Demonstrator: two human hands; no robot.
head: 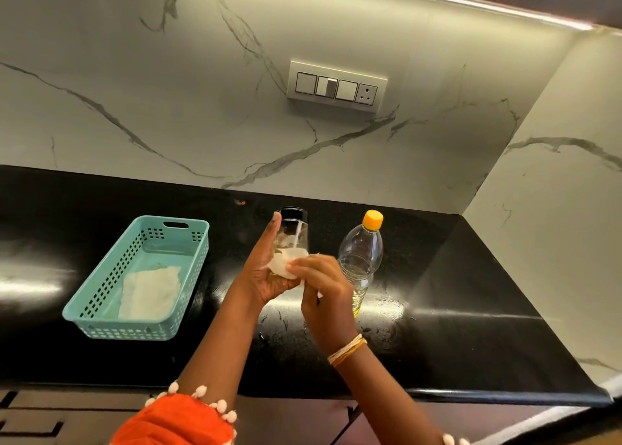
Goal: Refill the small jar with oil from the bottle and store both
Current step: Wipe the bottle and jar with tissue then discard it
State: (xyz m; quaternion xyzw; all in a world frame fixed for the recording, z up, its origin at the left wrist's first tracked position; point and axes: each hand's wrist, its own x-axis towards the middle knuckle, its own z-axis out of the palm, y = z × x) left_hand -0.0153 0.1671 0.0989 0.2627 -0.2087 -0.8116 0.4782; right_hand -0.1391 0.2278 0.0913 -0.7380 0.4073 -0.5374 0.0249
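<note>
My left hand [266,269] holds a small clear glass jar [292,234] with a black lid above the black counter, fingers wrapped round its left side. My right hand [324,288] presses a white tissue [282,266] against the jar's lower part. A clear plastic oil bottle [361,259] with a yellow cap stands upright on the counter just right of my hands, with a little yellow oil at its bottom.
A teal perforated plastic basket [188,242] with a white cloth lying in it sits on the counter to the left. A marble backsplash with a switch panel [336,86] rises behind. A side wall closes the counter's right end. The counter's front edge runs below my forearms.
</note>
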